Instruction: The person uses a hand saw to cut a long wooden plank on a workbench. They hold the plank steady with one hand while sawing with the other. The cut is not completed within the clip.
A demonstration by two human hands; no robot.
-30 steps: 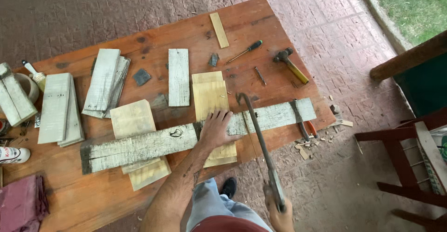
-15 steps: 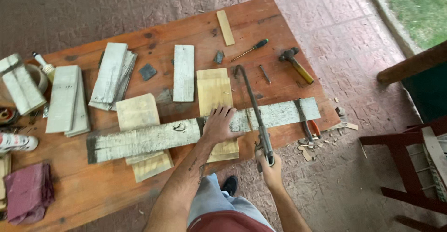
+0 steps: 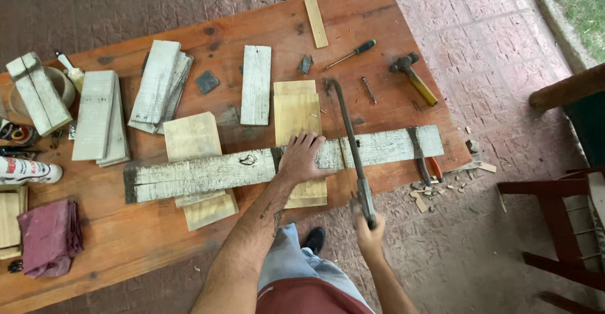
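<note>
The hacksaw (image 3: pixel 350 144) has come down across the long plank (image 3: pixel 208 174); right hand (image 3: pixel 367 229) closed on its handle (at 5 o'clock), left hand (image 3: pixel 301 157) flat, pressing the plank.

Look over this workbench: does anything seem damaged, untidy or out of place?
Wood chips and splinters lie scattered on the paving by the table's right corner. The long weathered plank has a dark, rough left end. Otherwise boards and tools lie flat; the left hand presses the plank and the right hand grips the hacksaw.
</note>
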